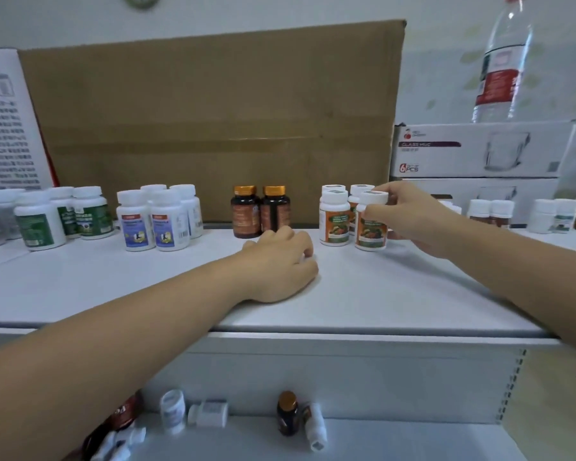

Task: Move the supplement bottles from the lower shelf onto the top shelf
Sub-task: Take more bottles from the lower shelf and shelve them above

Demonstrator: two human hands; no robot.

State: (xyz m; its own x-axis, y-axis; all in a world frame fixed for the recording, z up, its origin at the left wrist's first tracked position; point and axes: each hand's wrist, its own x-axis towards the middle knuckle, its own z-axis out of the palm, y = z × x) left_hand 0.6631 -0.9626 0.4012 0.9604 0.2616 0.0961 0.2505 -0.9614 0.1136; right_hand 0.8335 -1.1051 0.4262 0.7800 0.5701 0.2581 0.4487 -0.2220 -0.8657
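On the white top shelf (379, 294) stand groups of supplement bottles. My right hand (409, 214) grips a white orange-labelled bottle (370, 227) that stands on the shelf at the front of a cluster of like bottles (334, 221). My left hand (280, 261) rests knuckles-up on the shelf, fingers curled, just in front of two amber bottles with gold caps (260, 211). Whether it holds anything is hidden. On the lower shelf (396, 440) an amber bottle (287, 414) stands beside a lying white bottle (316, 427), with two more white bottles (193, 410) to the left.
Blue-labelled bottles (160, 217) and green-labelled bottles (64, 214) fill the top shelf's left. A big cardboard box (213, 121) stands behind them. Glass-mug boxes (479, 151) with a water bottle (502, 61) on top stand at the right, small white bottles (519, 214) below them.
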